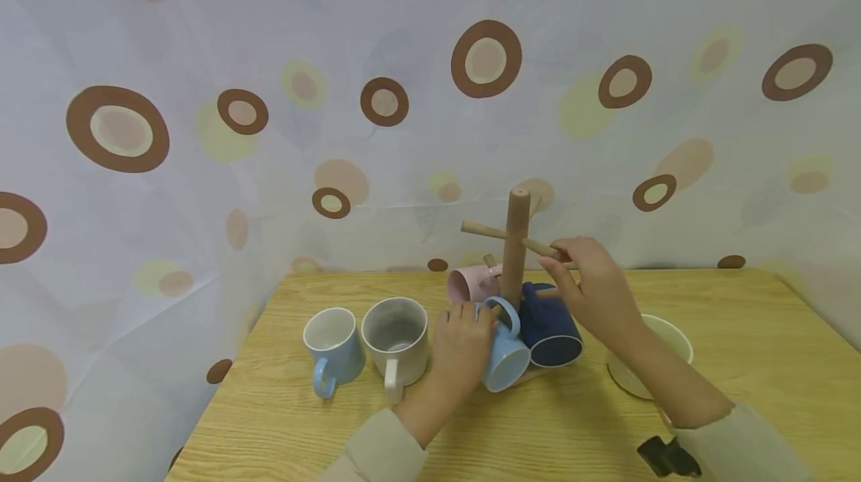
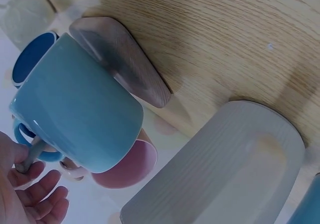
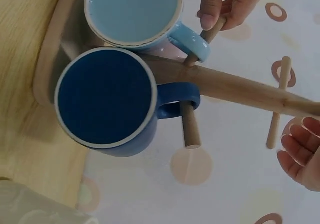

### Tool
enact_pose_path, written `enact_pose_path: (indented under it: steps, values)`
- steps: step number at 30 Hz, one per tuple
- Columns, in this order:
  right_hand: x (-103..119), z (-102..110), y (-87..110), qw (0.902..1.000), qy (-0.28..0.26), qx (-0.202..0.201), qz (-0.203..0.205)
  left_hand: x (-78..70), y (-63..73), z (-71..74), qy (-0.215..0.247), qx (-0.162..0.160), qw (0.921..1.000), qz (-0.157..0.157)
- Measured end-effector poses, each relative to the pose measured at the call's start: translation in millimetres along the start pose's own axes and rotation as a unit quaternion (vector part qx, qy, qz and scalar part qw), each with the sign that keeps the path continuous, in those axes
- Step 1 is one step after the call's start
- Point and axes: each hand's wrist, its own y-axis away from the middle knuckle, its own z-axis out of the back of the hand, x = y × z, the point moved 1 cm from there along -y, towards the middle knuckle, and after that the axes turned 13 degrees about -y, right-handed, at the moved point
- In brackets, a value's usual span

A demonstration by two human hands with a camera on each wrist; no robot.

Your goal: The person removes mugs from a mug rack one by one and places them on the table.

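Observation:
A wooden mug tree [image 1: 515, 258] stands on the table in the head view. From its lower pegs hang a light blue mug [image 1: 506, 364], a navy mug [image 1: 546, 317] and a pink mug [image 1: 476, 284], all tilted. My left hand [image 1: 460, 347] pinches the tip of the peg [image 3: 214, 30] that passes through the light blue mug's handle, as the right wrist view shows. Higher up, my right hand [image 1: 595, 288] grips an upper peg [image 1: 538, 246] on the right side between thumb and fingers. The upper left peg [image 1: 480, 229] bears no mug.
To the left stand another light blue mug [image 1: 344, 355] and a greyish-white mug [image 1: 412, 364], both upright. A cream mug [image 1: 624, 374] stands at the right, partly behind my right forearm. Near the right sleeve is a small black object [image 1: 669, 458]. A patterned curtain [image 1: 430, 138] hangs behind the table.

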Motion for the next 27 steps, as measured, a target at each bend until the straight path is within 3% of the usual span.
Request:
enact_pose_path:
  steps: [4,9,12,15,18,21,22,27]
  values:
    - [-10,2,5.6,0.9883,-0.084,-0.033,-0.123,1.0,1.0,-1.3,-0.003,-0.011,0.9999,0.002]
    - [-25,5,14.9,0.9653,-0.09,-0.049,-0.24,1.7,2.2,-2.2,-0.003,-0.013,0.9999,0.002]
    - [-37,6,22.7,0.9515,-0.078,-0.024,-0.297,2.0,1.7,-2.1,-0.007,-0.011,0.9999,-0.001]
    - [-51,5,32.2,0.9326,-0.076,0.038,-0.351,1.9,1.3,-1.8,-0.015,-0.008,0.9998,-0.005]
    - [-65,2,39.5,0.9065,-0.098,0.115,-0.394,1.9,1.0,-1.9,-0.019,-0.01,0.9998,-0.005]
    - [-73,-3,43.9,0.8751,-0.131,0.164,-0.436,2.1,0.9,-2.1,-0.021,-0.011,0.9997,-0.004]
    - [-74,-3,44.3,0.8601,-0.149,0.185,-0.451,2.2,1.1,-2.2,-0.021,-0.01,0.9997,-0.004]
    - [-82,-11,49.7,0.8097,-0.204,0.214,-0.507,2.4,1.9,-1.9,-0.02,-0.009,0.9997,-0.006]
